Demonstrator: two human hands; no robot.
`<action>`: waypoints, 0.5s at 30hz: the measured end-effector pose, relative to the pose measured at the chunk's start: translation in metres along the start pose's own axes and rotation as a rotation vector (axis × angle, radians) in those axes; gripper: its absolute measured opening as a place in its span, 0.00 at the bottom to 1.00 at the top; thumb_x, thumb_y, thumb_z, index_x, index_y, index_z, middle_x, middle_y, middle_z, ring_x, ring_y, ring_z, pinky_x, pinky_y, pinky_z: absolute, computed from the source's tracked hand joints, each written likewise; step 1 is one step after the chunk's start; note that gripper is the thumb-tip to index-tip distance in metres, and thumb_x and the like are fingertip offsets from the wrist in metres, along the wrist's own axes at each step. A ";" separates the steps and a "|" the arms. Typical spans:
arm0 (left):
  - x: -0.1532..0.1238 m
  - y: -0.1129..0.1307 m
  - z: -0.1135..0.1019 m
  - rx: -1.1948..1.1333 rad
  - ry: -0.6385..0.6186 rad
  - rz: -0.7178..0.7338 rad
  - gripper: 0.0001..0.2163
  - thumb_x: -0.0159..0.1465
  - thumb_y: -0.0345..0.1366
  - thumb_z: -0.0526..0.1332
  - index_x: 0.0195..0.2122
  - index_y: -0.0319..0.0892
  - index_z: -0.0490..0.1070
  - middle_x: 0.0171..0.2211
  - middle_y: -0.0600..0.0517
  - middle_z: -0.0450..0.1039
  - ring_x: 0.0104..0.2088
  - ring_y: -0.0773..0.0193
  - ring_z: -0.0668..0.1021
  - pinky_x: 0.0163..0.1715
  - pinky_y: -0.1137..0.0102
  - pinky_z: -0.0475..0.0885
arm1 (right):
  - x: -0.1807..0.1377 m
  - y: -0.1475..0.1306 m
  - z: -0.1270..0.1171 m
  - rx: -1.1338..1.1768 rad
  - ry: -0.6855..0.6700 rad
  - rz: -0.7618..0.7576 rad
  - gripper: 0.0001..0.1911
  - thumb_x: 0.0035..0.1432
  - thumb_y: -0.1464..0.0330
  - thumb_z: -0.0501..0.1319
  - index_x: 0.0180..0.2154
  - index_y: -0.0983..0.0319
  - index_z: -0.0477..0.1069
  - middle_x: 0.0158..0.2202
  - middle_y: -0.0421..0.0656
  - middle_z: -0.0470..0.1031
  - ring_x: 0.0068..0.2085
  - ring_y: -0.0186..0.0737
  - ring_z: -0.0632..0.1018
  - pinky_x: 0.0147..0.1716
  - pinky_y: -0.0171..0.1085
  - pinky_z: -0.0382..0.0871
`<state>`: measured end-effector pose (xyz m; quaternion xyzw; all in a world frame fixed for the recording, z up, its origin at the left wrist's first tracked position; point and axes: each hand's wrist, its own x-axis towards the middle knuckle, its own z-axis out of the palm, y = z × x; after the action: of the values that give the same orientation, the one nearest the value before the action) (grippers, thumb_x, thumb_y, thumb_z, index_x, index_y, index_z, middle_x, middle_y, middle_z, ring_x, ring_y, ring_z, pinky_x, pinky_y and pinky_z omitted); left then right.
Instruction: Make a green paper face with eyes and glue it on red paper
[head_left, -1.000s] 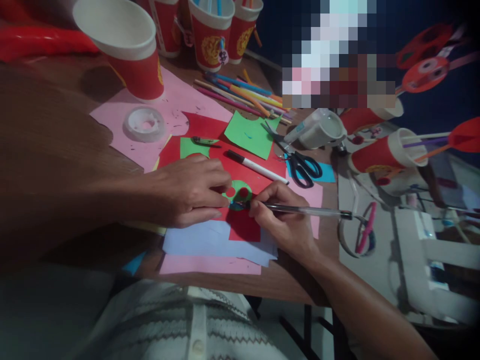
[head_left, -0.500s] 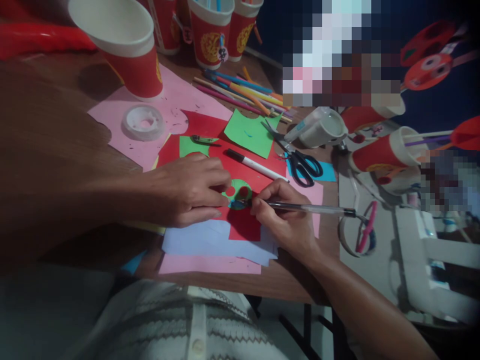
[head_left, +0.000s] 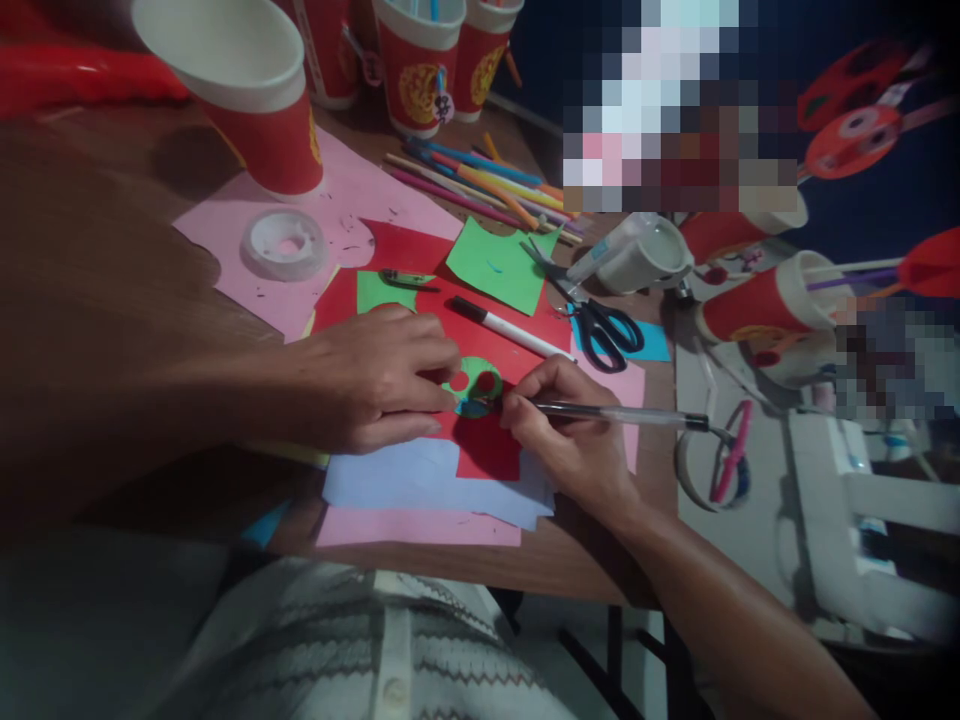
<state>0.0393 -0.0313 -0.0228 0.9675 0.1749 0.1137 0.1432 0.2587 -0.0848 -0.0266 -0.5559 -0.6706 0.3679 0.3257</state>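
A small round green paper cutout [head_left: 471, 374] with two red spots and a blue patch lies on red paper [head_left: 491, 455]. At its left edge, my left hand [head_left: 382, 375] has its fingers bent together, the fingertips holding the cutout down. My right hand [head_left: 574, 425] pinches a pen [head_left: 622, 413], its clear barrel pointing right and its writing end low over the cutout. The tip itself is hard to make out beside the fingers. Just above the cutout lies a white marker [head_left: 510, 328] with a black cap. Black-handled scissors [head_left: 600, 325] rest open farther right.
A roll of clear tape [head_left: 282, 246] and a red paper cup [head_left: 277, 140] stand on pink paper [head_left: 247, 285]. Coloured sticks [head_left: 487, 185] lie behind. Green paper scraps [head_left: 499, 265], more cups [head_left: 765, 300] and a white chair [head_left: 825, 510] are around the wooden table [head_left: 585, 570].
Both hands hold almost the same pose over the green cutout. The whole view has shifted very slightly; no object has visibly changed place on the table.
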 end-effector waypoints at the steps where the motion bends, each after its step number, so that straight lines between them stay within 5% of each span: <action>1: 0.000 0.000 0.000 -0.003 0.002 0.000 0.12 0.64 0.38 0.53 0.34 0.42 0.76 0.36 0.45 0.71 0.37 0.57 0.69 0.38 0.61 0.62 | 0.000 0.000 0.000 0.002 -0.002 0.001 0.07 0.53 0.72 0.60 0.26 0.60 0.63 0.19 0.34 0.69 0.19 0.29 0.68 0.18 0.29 0.59; 15: -0.001 -0.001 0.002 -0.006 -0.001 0.000 0.12 0.64 0.38 0.53 0.34 0.43 0.76 0.37 0.45 0.71 0.37 0.56 0.69 0.39 0.61 0.62 | -0.001 0.000 -0.002 0.017 -0.024 0.020 0.06 0.53 0.71 0.59 0.26 0.60 0.63 0.20 0.35 0.70 0.21 0.31 0.70 0.19 0.30 0.61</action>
<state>0.0388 -0.0309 -0.0249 0.9671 0.1744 0.1135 0.1460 0.2605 -0.0854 -0.0256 -0.5553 -0.6656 0.3836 0.3186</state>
